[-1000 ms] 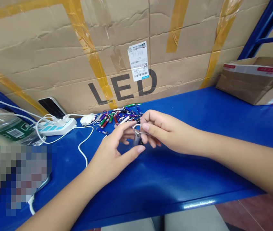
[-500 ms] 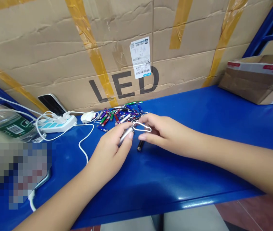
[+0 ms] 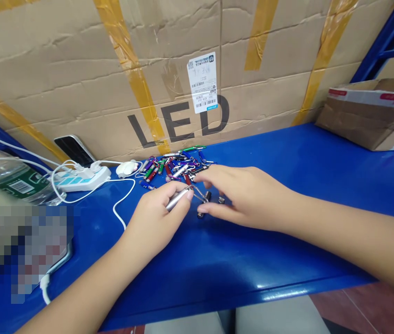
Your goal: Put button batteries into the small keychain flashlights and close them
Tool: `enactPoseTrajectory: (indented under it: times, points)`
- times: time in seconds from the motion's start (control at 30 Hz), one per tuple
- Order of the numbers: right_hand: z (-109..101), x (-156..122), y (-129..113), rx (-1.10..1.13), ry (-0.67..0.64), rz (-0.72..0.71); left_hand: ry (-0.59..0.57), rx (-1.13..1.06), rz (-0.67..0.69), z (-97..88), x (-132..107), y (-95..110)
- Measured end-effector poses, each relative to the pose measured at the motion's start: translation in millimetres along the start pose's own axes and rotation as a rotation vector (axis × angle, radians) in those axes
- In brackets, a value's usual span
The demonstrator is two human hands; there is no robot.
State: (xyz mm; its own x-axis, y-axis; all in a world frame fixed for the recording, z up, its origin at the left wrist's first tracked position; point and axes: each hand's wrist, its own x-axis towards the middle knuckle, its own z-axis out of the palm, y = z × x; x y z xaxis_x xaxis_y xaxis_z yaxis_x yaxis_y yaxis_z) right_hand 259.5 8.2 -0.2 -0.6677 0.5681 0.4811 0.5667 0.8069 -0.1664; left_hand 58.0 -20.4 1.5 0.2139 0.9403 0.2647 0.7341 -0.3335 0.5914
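Note:
My left hand (image 3: 162, 204) pinches a silver mini flashlight (image 3: 178, 199) between thumb and fingers. From its end a metal carabiner clip (image 3: 199, 195) sticks out to the right. Around that clip my right hand (image 3: 242, 195) is spread, thumb and forefinger apart; whether a finger touches the clip cannot be told. Below the clip a black mini flashlight (image 3: 201, 214) lies on the blue table, partly covered by the right thumb. Just behind both hands is a pile of colourful mini flashlights (image 3: 153, 172) with clips.
A large taped cardboard box (image 3: 270, 93) stands behind the blue table (image 3: 287, 250). To the left are a white power strip (image 3: 87, 182) with cables, a dark phone (image 3: 74, 150) and a plastic bottle (image 3: 19, 178). At the far right sits an opened carton (image 3: 360, 116).
The carabiner clip has turned from lying broadside to slanting downward. My right hand's fingers have spread from it, and the silver flashlight has shifted slightly left in my left hand.

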Motion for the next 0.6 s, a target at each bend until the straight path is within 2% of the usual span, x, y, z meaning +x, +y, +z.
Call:
enactPoseTrajectory:
  times: [0.1,0.2,0.43,0.6]
  points:
    - [3.9,-1.1,-0.3,-0.073,0.004,-0.071,-0.105,-0.122,-0.070,0.9,-0.2,-0.6]
    - [2.6,-0.5,0.1,-0.053,0.019,-0.055,-0.169,-0.224,-0.114,1.8,0.1,-3.0]
    - [5.3,0.4,0.1,-0.010,0.056,-0.006,-0.204,-0.441,-0.171,3.6,0.6,-8.9]
    - [2.9,3.3,-0.1,0.119,0.044,0.077,-0.206,-0.387,-0.174,3.0,0.3,-9.1]
